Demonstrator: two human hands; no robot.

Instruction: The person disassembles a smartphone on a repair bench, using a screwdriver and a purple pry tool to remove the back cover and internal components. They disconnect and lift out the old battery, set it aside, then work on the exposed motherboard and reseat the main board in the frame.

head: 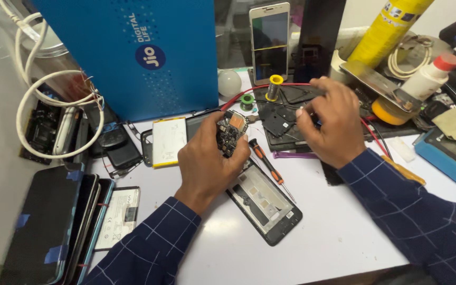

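Observation:
My left hand (207, 161) grips a small phone circuit board (231, 131) and holds it up above the white bench. Just below that hand lies an opened phone frame (268, 203), face up. An orange-handled screwdriver (266, 163) rests beside the frame. My right hand (329, 121) reaches over the black work mat (281, 120) with its fingers pinched together; whether anything is between them cannot be made out. Both arms wear dark checked sleeves.
A blue box (133, 53) stands at the back left with a white cable (32, 100) coiled beside it. A phone battery (168, 141), solder spools (274, 84), an upright phone (270, 42), a yellow can (391, 26) and stacked phones (64, 221) crowd the bench.

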